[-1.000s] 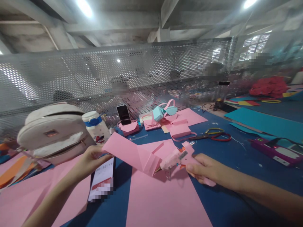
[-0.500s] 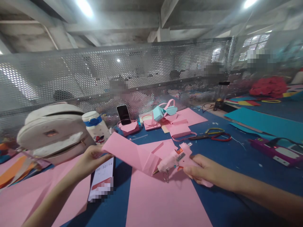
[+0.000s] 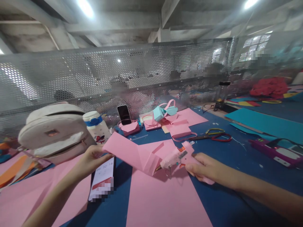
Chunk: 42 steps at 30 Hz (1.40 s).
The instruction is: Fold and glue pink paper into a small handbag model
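Between its thumb and fingers, my left hand (image 3: pixel 96 157) pinches the left end of a folded pink paper piece (image 3: pixel 124 149), which is lifted at a slant. My right hand (image 3: pixel 201 167) is wrapped round the handle of a pink glue gun (image 3: pixel 176 157). The gun's nozzle points left, at the folded flaps on the right end of the paper piece; whether it touches them I cannot tell. Under both lies a large pink sheet (image 3: pixel 161 198) on the blue table. A phone (image 3: pixel 103 176) showing a timer lies beside my left hand.
Scissors (image 3: pixel 213 135) lie behind my right hand, and a purple device (image 3: pixel 274 151) is farther right. Pink paper pouches (image 3: pixel 129 127) stand at the back, near a teal paper bow (image 3: pixel 163 113). A white backpack (image 3: pixel 56 132) and a bottle (image 3: pixel 94 124) are at left.
The glue gun and my right hand have shifted slightly to the right, and the gun's body is a little higher. My left hand and the folded paper look nearly the same.
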### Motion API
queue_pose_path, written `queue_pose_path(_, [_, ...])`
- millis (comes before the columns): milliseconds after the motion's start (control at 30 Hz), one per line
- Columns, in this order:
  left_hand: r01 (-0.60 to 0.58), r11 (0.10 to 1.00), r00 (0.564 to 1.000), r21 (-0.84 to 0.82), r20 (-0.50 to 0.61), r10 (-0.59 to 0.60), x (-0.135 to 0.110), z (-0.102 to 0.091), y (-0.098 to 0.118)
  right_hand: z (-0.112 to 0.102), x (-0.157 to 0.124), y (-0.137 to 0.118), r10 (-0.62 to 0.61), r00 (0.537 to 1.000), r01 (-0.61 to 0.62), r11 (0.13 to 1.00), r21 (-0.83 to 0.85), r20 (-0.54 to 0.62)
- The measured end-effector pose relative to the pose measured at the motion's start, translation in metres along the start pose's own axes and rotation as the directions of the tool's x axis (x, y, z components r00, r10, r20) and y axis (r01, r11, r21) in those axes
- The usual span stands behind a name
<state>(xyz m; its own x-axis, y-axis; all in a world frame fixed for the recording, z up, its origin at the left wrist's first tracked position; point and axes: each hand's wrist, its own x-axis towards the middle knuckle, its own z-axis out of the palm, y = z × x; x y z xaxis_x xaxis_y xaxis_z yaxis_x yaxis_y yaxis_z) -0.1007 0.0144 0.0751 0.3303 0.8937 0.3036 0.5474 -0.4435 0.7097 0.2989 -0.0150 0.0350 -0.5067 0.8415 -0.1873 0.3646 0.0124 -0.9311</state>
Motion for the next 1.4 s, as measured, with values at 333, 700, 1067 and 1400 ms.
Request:
queue_pose_path(333, [-0.005, 1.000, 1.000, 0.006, -0.019, 0.005, 0.001, 0.001, 0.004, -0.008, 0.002, 0.010, -0.010, 1.000, 0.011, 0.999, 0.047, -0.024])
queue_pose_path(700, [-0.013, 1.000, 1.000, -0.011, 0.005, 0.013, -0.001, 0.000, 0.000, -0.014, -0.002, 0.005, -0.009, 0.999, 0.010, 0.999, 0.034, -0.041])
queue_pose_path(1067, [-0.025, 1.000, 1.000, -0.012, -0.003, 0.025, 0.001, 0.000, 0.001, -0.012, -0.009, 0.005, 0.084, 0.986, -0.092, 0.994, -0.056, -0.142])
queue_pose_path(1400, [-0.034, 0.999, 0.999, -0.016, -0.011, 0.034, 0.001, -0.001, -0.004, -0.016, -0.017, 0.003, 0.022, 0.949, -0.113, 0.956, -0.272, -0.316])
